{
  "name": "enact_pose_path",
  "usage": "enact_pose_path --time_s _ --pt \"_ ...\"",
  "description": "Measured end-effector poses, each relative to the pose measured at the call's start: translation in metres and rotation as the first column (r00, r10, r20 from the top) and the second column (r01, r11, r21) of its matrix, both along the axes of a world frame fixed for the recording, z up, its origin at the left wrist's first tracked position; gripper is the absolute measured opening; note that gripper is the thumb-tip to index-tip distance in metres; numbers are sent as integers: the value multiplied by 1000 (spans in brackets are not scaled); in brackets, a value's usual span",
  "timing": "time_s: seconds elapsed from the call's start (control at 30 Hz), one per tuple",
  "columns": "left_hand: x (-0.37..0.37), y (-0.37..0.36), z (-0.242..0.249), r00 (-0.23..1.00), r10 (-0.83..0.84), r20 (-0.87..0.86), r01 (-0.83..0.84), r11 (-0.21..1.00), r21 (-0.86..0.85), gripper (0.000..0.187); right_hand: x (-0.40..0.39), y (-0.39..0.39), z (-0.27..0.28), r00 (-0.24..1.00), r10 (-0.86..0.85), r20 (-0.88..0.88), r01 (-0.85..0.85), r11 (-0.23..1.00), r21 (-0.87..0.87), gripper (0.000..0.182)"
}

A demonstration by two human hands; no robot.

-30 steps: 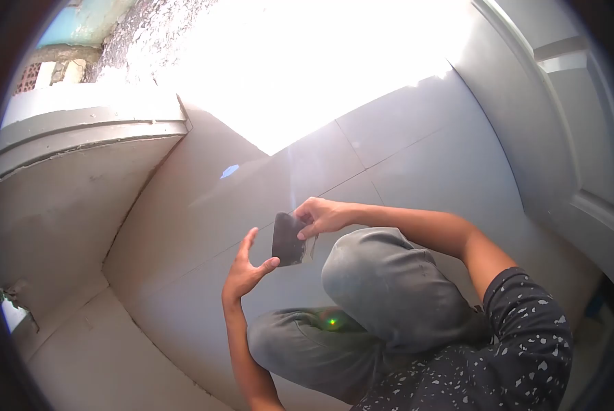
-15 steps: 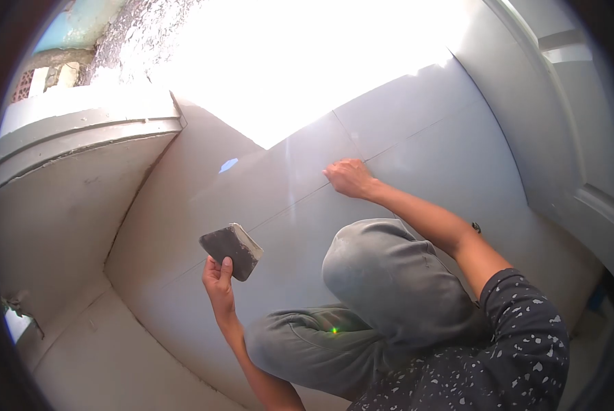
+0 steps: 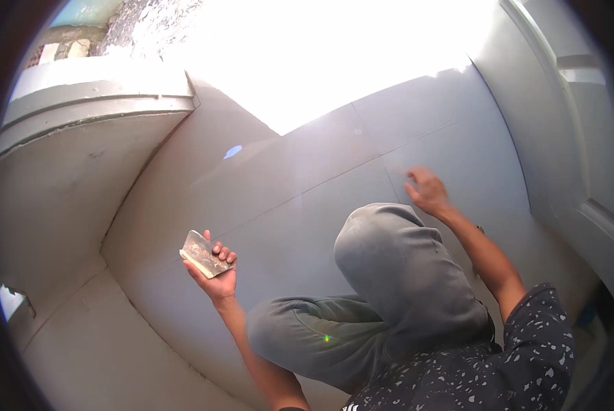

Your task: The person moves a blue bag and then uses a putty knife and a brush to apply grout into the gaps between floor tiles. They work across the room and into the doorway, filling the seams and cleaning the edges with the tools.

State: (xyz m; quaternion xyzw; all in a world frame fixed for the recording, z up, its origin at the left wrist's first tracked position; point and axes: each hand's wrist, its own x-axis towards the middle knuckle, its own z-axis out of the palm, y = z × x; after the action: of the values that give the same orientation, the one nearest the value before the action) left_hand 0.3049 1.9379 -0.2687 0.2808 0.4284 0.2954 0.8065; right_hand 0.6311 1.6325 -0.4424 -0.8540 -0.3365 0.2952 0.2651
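Observation:
My left hand [image 3: 218, 270] is wrapped around a flat rectangular plate [image 3: 204, 255], held above the floor at the left. The plate is greyish-brown with worn, smeared patches and a pale yellowish edge. Its exact kind does not show. Over the tiled floor [image 3: 286, 178], my right hand [image 3: 430, 192] hovers beyond my raised knee, slightly blurred. Its fingers are loosely bent and apart, with nothing visible in them. Thin dark joint lines run between the large grey tiles near both hands.
A small blue patch [image 3: 233, 151] lies on the floor. On the left stands a low pale wall with a ledge [image 3: 101, 113]; a panelled door [image 3: 560, 123] is at the right. Glaring sunlight washes out the far floor. My bent knees [image 3: 396, 260] take up the near middle.
My right hand has lifted away from the tile joint and moved right, its fingers opening. My left hand has turned the plate over and shifted slightly left.

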Motion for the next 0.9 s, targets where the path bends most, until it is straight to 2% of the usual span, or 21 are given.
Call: enact_pose_path --time_s 0.03,0.07,0.1,0.17,0.23,0.27,0.3,0.33,0.37,0.43,0.47,0.5,0.53,0.57,0.6,0.63,0.7,0.73,0.77,0.8,0.9 --pt "-3 3 -1 998 65 15 -65 998 -2 65 8 -39 3 995 -74 71 80 993 -86 26" --pt "-14 9 -11 998 34 -56 -33 999 16 65 14 -80 6 979 -86 186 119 977 -176 33" --pt "-11 12 -16 997 54 -60 -52 998 40 65 16 -120 10 970 -126 207 185 936 -300 42" --pt "-7 12 -27 945 156 -288 -149 988 45 62 4 -191 27 958 -228 172 286 792 -539 68" --pt "-19 19 -57 927 127 -353 -138 990 -7 57 -13 -229 49 953 -293 81 263 660 -703 86" --pt "-26 21 -74 906 87 -413 -121 991 -59 52 -27 -244 50 952 -293 85 263 649 -714 86" --pt "-28 19 -88 907 84 -413 -124 990 -72 52 -40 -260 36 943 -328 64 256 586 -769 91" --pt "-30 19 -101 850 51 -525 -59 998 2 46 -48 -272 29 931 -362 49 245 519 -819 97" --pt "-34 18 -115 774 35 -632 13 997 71 41 -49 -278 24 935 -351 53 240 516 -822 97" --pt "-50 24 -137 738 55 -673 45 991 130 35 -57 -280 17 909 -379 175 373 549 -748 101" --pt "-61 29 -143 690 96 -718 96 970 222 33 -59 -283 19 917 -366 161 355 561 -748 101" --pt "-74 35 -147 634 149 -759 153 938 312 32 -57 -293 15 902 -359 241 412 545 -731 99" --pt "-86 39 -151 615 171 -770 142 936 322 32 -57 -310 10 882 -350 316 464 530 -710 98" --pt "-96 43 -156 600 247 -761 79 928 364 30 -54 -346 -13 852 -435 293 517 600 -611 85" --pt "-99 44 -164 589 319 -743 15 914 404 29 -52 -381 -36 822 -511 252 562 656 -503 73" --pt "-103 42 -167 574 335 -747 3 911 411 29 -46 -424 -59 759 -641 115 592 605 -533 62" --pt "-108 38 -172 601 409 -687 -118 895 430 29 -33 -501 -99 524 -847 -89 630 456 -629 42" --pt "-109 35 -173 593 411 -692 -125 896 425 29 -25 -462 -69 681 -712 -168 454 591 -667 36" --pt "-110 12 -173 643 426 -637 -192 894 404 29 -17 -433 -41 808 -535 -245 260 698 -667 31" --pt "-107 -5 -172 691 438 -576 -250 891 378 28 -7 -379 -1 887 -343 -309 78 771 -632 27" --pt "-88 -89 -176 711 474 -520 -397 880 260 32 34 -257 40 969 -122 -214 18 901 -434 24"
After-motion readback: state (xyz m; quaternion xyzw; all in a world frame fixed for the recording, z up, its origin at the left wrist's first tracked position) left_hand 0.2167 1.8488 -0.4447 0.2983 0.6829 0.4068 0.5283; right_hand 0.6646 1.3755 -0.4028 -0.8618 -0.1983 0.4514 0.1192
